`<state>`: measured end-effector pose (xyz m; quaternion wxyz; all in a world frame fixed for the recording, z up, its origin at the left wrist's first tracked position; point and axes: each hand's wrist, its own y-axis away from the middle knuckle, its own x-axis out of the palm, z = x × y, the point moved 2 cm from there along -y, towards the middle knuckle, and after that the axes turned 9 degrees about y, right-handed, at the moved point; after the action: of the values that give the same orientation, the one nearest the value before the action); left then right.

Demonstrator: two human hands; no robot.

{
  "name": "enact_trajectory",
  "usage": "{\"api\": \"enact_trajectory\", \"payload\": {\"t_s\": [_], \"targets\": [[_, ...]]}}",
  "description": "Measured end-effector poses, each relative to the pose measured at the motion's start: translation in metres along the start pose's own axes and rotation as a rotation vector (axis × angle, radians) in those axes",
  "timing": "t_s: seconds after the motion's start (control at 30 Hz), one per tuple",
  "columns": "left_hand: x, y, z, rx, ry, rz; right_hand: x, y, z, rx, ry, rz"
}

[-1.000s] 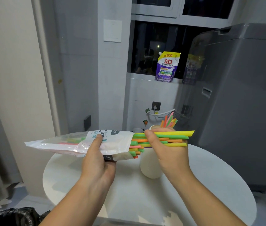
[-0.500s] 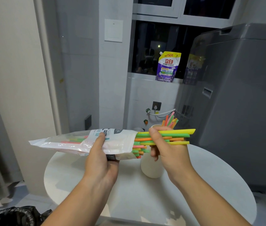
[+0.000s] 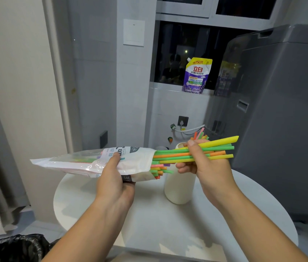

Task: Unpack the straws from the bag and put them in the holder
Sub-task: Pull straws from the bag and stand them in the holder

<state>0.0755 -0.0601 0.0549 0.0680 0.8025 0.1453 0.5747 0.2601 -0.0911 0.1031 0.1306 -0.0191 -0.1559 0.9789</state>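
Straws point(image 3: 179, 155) pinched between right-hand fingers point(image 3: 191, 144) (half-drawn from bag point(image 3: 92, 161)).

Bag point(image 3: 96, 163), clasped in the left hand point(image 3: 114, 183): thin plastic film, glossy, partly clear toward the sealed end away from the grip, opaque white and printed at the grip. Straws point(image 3: 192, 153) pinched in the right hand point(image 3: 208, 167): smooth matt plastic in yellow, green and orange; further straw ends at the bag mouth, just beside the left grip, look the same. Holder point(image 3: 179, 188), below and behind the right grip: smooth, matt, cream-white; material cannot be told. Table point(image 3: 168, 224) beneath both hands: white, smooth, with a soft sheen. Pouch point(image 3: 196, 75) well beyond the grips: glossy printed plastic. Bin liner point(image 3: 11, 248) below the left forearm: black, crinkled, shiny film.
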Motion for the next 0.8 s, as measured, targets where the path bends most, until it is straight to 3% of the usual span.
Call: {"api": "enact_trajectory", "payload": {"t_s": [0.8], "targets": [[-0.002, -0.006, 0.002, -0.006, 0.007, -0.008, -0.039, -0.010, 0.012, -0.024, 0.059, 0.057]]}}
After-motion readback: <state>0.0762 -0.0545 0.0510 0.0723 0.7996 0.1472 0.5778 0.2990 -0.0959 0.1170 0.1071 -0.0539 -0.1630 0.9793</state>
